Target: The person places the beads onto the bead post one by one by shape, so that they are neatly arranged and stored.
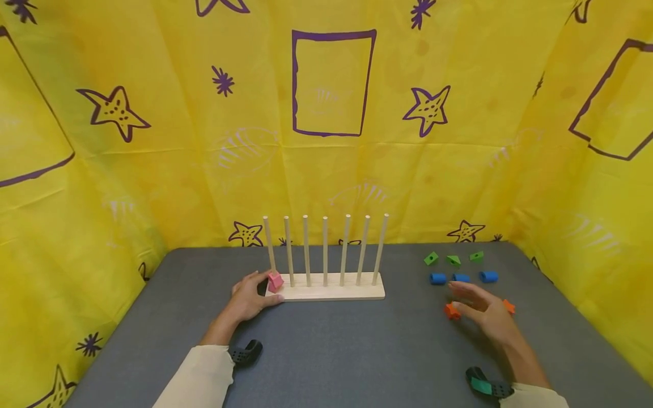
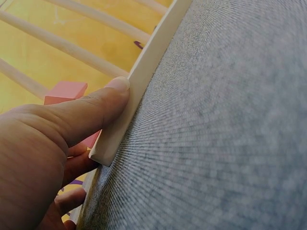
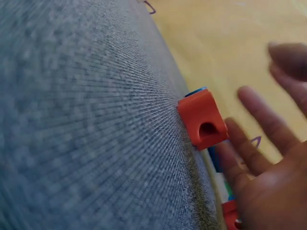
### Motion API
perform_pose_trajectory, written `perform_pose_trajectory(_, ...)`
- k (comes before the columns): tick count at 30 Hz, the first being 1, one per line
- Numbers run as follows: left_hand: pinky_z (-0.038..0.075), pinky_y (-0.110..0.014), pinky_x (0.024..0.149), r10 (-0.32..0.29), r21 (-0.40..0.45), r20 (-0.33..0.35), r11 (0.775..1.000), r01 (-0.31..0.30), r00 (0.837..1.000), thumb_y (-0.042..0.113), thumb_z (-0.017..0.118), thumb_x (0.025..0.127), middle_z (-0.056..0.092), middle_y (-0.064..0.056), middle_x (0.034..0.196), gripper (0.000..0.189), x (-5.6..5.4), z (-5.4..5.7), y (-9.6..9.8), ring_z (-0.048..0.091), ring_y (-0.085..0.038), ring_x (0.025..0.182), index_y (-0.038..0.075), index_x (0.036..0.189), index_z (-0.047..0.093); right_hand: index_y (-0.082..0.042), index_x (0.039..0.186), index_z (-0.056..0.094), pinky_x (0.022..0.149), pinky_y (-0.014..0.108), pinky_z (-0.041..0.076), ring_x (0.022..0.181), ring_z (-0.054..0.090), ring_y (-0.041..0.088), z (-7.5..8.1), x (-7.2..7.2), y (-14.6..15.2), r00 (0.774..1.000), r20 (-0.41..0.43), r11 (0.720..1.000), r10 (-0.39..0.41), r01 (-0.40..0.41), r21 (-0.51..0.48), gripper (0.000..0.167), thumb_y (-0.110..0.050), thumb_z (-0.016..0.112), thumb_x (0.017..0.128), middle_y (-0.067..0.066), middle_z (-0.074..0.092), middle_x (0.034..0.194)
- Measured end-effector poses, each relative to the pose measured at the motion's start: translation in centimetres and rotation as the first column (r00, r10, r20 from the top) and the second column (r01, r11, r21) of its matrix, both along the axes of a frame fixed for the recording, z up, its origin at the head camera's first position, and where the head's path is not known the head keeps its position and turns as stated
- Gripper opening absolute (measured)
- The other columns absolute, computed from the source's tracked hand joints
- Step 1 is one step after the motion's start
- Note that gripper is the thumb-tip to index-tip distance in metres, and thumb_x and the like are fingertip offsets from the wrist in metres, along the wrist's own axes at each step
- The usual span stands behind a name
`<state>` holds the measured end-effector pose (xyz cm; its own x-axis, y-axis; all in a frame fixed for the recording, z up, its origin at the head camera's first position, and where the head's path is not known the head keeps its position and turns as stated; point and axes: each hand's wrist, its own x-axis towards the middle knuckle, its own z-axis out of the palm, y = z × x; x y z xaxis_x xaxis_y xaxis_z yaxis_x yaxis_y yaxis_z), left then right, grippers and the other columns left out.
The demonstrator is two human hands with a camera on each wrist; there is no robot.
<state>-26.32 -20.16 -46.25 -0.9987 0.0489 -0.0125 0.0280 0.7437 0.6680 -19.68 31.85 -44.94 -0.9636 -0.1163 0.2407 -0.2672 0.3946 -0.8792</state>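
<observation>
A wooden peg stand (image 1: 326,292) with a row of several upright rods is on the grey table. One pink block (image 1: 275,282) sits at the foot of its leftmost rod. My left hand (image 1: 247,298) grips the stand's left end, with the thumb (image 2: 103,103) along the front edge and the other fingers behind. To the right, my right hand (image 1: 482,314) hovers with spread fingers beside an orange star-shaped block (image 1: 452,311), holding nothing. That block shows a hole through its side in the right wrist view. Another orange block (image 1: 508,306) is partly hidden behind this hand.
Behind the right hand lie a row of blue cylinders (image 1: 488,276) and, farther back, a row of green triangular blocks (image 1: 431,258). A yellow patterned cloth (image 1: 326,170) hangs behind the table (image 1: 347,357) and along both sides.
</observation>
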Motion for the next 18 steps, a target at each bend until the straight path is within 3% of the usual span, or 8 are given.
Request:
perform_pose_trajectory(4,0.015,-0.072,0.099,-0.003,0.002,0.005,1.0,0.003,1.0,0.044,0.081,0.076,0.032,-0.031,0.146,0.086,-0.1,-0.1,0.2,0.017,-0.055,0.133,0.004,0.143,0.046,0.008,0.134,0.049,0.083,0.021,0.049,0.113,0.056,0.01,-0.8,0.1,0.4,0.999,0.015,0.998,0.05,-0.049,-0.024,0.049,-0.006,0.067,0.091,0.024,0.054,0.131)
perform_pose_trajectory(7,0.015,-0.071,0.099,-0.005,0.0,0.003,1.0,0.005,1.0,0.043,0.081,0.076,0.032,-0.031,0.146,0.086,-0.1,-0.2,0.3,0.018,-0.056,0.132,0.004,0.143,0.046,0.007,0.134,0.05,0.085,0.018,0.046,0.114,0.055,0.01,-1.1,0.1,0.6,0.997,0.019,0.997,0.073,-0.073,0.014,0.048,-0.002,0.067,0.09,0.025,0.054,0.13)
perform_pose_trajectory(13,0.012,-0.071,0.1,-0.018,0.009,-0.012,1.0,0.018,1.0,0.044,0.081,0.075,0.032,-0.033,0.145,0.087,-0.1,-0.2,0.1,0.018,-0.057,0.132,0.002,0.142,0.046,-0.003,0.131,0.058,0.088,0.019,0.042,0.119,0.052,0.028,-1.2,-0.2,0.4,0.998,0.054,0.986,0.025,-0.034,0.166,0.044,-0.001,0.068,0.088,0.015,0.059,0.127)
perform_pose_trajectory(18,0.01,-0.07,0.101,-0.03,0.007,-0.029,1.0,0.03,0.999,0.042,0.082,0.075,0.033,-0.034,0.144,0.085,-0.2,-0.2,-0.1,0.018,-0.057,0.131,0.001,0.142,0.047,-0.004,0.127,0.062,0.082,0.024,0.048,0.114,0.055,0.031,-1.2,-0.5,0.2,0.998,0.057,0.98,-0.028,0.016,0.199,0.04,-0.002,0.069,0.088,0.014,0.062,0.124)
